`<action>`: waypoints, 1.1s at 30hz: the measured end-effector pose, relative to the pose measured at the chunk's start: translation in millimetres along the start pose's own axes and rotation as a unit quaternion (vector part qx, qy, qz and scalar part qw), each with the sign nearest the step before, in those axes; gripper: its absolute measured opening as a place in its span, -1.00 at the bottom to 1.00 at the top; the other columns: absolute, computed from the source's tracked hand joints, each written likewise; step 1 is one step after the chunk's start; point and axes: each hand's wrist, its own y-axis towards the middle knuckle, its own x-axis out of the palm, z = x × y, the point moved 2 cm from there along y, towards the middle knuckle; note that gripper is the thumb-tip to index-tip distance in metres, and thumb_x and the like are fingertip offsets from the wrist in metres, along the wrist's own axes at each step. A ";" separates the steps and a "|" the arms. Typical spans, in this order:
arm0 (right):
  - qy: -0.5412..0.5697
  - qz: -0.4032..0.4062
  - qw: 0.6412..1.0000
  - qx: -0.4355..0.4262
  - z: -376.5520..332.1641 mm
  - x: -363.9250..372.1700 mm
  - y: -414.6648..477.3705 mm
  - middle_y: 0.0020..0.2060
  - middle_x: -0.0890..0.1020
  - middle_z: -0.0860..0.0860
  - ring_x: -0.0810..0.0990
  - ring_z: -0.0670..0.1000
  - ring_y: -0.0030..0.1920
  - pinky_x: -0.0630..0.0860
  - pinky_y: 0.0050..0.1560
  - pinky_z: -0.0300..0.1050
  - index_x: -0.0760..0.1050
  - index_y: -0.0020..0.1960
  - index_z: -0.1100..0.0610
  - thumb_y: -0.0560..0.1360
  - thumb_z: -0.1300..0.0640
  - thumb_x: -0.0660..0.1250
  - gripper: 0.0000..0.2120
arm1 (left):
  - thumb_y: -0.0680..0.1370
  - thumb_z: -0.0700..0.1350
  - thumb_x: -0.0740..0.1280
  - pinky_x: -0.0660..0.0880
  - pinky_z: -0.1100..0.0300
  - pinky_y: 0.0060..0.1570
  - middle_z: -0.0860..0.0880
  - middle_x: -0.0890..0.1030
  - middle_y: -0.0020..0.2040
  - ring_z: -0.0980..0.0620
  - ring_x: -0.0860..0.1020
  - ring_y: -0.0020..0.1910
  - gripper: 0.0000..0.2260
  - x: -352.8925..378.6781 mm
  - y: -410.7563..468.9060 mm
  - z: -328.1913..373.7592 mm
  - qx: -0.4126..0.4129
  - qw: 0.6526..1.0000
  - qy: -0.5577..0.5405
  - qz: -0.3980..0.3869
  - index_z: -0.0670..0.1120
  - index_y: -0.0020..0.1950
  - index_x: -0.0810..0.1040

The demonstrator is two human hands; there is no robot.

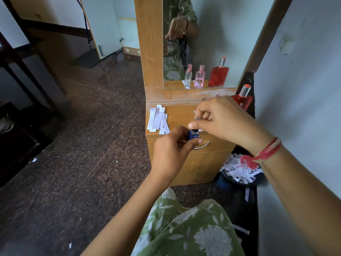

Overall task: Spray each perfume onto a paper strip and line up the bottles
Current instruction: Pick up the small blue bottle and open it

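My left hand (171,150) grips a small blue perfume bottle (192,136) just in front of the wooden dresser top (179,115). My right hand (223,119) is right above it, thumb and fingers pinched at the bottle's dark top. A pile of white paper strips (158,120) lies on the left of the dresser top. A red perfume bottle (242,97) with a silver cap stands at the back right, partly behind my right hand. The mirror (212,43) reflects a clear bottle, a pink bottle and the red one standing in a row; my right hand hides the first two themselves.
A dark bin (239,172) full of used paper strips sits on the floor right of the dresser, against the wall. A drawer handle (202,145) is below my left hand. Dark speckled floor spreads to the left, with dark furniture at the far left.
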 end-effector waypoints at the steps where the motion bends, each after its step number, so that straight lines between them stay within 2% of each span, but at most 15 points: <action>1: 0.005 -0.017 1.000 -0.001 0.4 -0.9 0.8 -0.34 0.61 -0.06 0.58 -0.11 -0.30 0.57 -0.16 -0.07 0.62 -0.21 0.14 0.38 0.05 0.50 -0.84 | 0.38 0.15 0.45 0.57 0.04 -0.28 0.06 0.66 -0.30 0.12 0.64 -0.30 -0.72 0.7 0.1 -1.9 -0.001 1.000 -0.005 -0.006 -0.03 -0.14 0.53; 4: 0.024 -0.064 0.998 -0.008 2.6 -3.7 3.2 -0.35 0.60 -0.15 0.60 -0.17 -0.31 0.59 -0.14 -0.16 0.65 -0.18 0.11 0.37 0.14 0.51 -0.93 | 0.37 0.19 0.41 0.56 0.01 -0.29 0.02 0.66 -0.31 0.07 0.63 -0.32 -0.65 1.1 -0.8 -4.9 0.005 0.999 -0.025 -0.022 -0.09 -0.11 0.56; 8: 0.044 -0.108 0.993 -0.022 7.8 -7.4 6.4 -0.27 0.66 -0.17 0.62 -0.22 -0.28 0.49 -0.21 -0.38 0.67 -0.14 0.05 0.36 0.21 0.51 -0.89 | 0.38 0.14 0.43 0.57 0.03 -0.27 0.02 0.67 -0.32 0.12 0.64 -0.32 -0.70 -0.2 -0.5 -5.0 0.011 0.998 -0.035 -0.046 -0.08 -0.11 0.59; 14: 0.081 -0.137 0.985 -0.065 9.2 -9.8 9.3 -0.16 0.69 -0.06 0.64 -0.12 -0.10 0.57 0.02 -0.10 0.67 -0.20 0.07 0.36 0.39 0.43 -0.77 | 0.39 0.10 0.47 0.58 -0.03 -0.25 0.00 0.68 -0.30 0.07 0.66 -0.30 -0.72 -1.3 2.6 -11.9 0.004 0.998 -0.049 -0.047 -0.10 -0.10 0.60; 16: 0.100 -0.159 0.981 -0.049 9.3 -10.7 9.8 -0.06 0.67 -0.09 0.64 -0.12 -0.05 0.58 0.04 -0.16 0.65 -0.09 -0.01 0.38 0.35 0.45 -0.73 | 0.39 0.09 0.46 0.59 -0.02 -0.25 0.01 0.68 -0.30 0.09 0.66 -0.30 -0.74 -0.9 1.5 -12.7 0.005 0.997 -0.054 -0.047 -0.08 -0.11 0.59; 18: 0.102 -0.177 0.978 -0.039 9.5 -7.9 10.3 -0.03 0.64 -0.12 0.65 -0.16 -0.12 0.59 0.00 -0.21 0.62 0.01 -0.05 0.37 0.27 0.49 -0.70 | 0.40 0.10 0.45 0.59 0.00 -0.25 0.02 0.68 -0.31 0.13 0.66 -0.31 -0.74 -0.4 -0.8 -11.7 0.015 0.997 -0.049 -0.049 -0.08 -0.12 0.58; 20: 0.068 -0.167 0.983 -0.043 8.2 -3.8 11.5 -0.07 0.65 -0.15 0.65 -0.14 -0.20 0.59 -0.03 -0.13 0.63 0.01 -0.02 0.36 0.17 0.51 -0.75 | 0.41 0.10 0.46 0.58 0.03 -0.27 0.02 0.68 -0.31 0.14 0.65 -0.31 -0.73 0.3 -2.3 -10.5 0.028 0.998 -0.034 -0.049 -0.09 -0.12 0.59; 24: 0.065 -0.124 0.990 -0.030 7.2 -7.2 9.3 -0.12 0.65 -0.12 0.60 -0.22 -0.22 0.55 -0.13 -0.25 0.63 -0.03 -0.01 0.32 -0.06 0.51 -0.73 | 0.36 0.20 0.43 0.58 0.02 -0.27 0.00 0.68 -0.29 0.08 0.65 -0.30 -0.64 0.1 0.6 -11.9 0.017 0.999 -0.034 -0.032 -0.08 -0.12 0.58; 26: 0.029 -0.116 0.993 -0.025 8.1 -7.9 7.7 -0.24 0.66 -0.08 0.60 -0.17 -0.23 0.51 -0.18 -0.20 0.63 -0.12 0.02 0.32 -0.11 0.49 -0.76 | 0.35 0.23 0.40 0.58 -0.01 -0.26 0.00 0.68 -0.28 0.07 0.66 -0.29 -0.61 0.0 2.1 -13.9 0.010 0.999 -0.043 -0.029 -0.08 -0.11 0.58; 29: 0.038 -0.119 0.992 -0.021 8.2 -4.1 7.2 -0.43 0.64 -0.03 0.62 -0.12 -0.40 0.53 -0.23 -0.19 0.62 -0.19 0.12 0.37 0.02 0.50 -0.83 | 0.35 0.24 0.40 0.57 -0.03 -0.26 0.00 0.67 -0.30 0.04 0.65 -0.30 -0.63 0.6 2.1 -13.9 0.011 0.998 -0.043 -0.036 -0.05 -0.11 0.58; 31: 0.035 -0.116 0.992 -0.026 9.1 -3.2 7.9 -0.46 0.62 -0.11 0.62 -0.14 -0.38 0.54 -0.21 -0.20 0.63 -0.18 0.10 0.38 0.13 0.50 -0.92 | 0.36 0.22 0.42 0.57 -0.02 -0.26 0.00 0.67 -0.30 0.05 0.65 -0.29 -0.64 1.3 1.6 -12.6 0.013 0.998 -0.040 -0.040 -0.05 -0.10 0.58; 33: 0.034 -0.119 0.992 -0.027 9.0 -4.2 7.4 -0.43 0.61 -0.15 0.63 -0.11 -0.31 0.53 -0.18 -0.19 0.65 -0.13 0.05 0.38 0.19 0.50 -0.90 | 0.38 0.15 0.46 0.58 -0.02 -0.26 0.01 0.67 -0.30 0.06 0.65 -0.30 -0.69 1.5 1.5 -12.0 0.016 0.998 -0.035 -0.039 -0.06 -0.10 0.58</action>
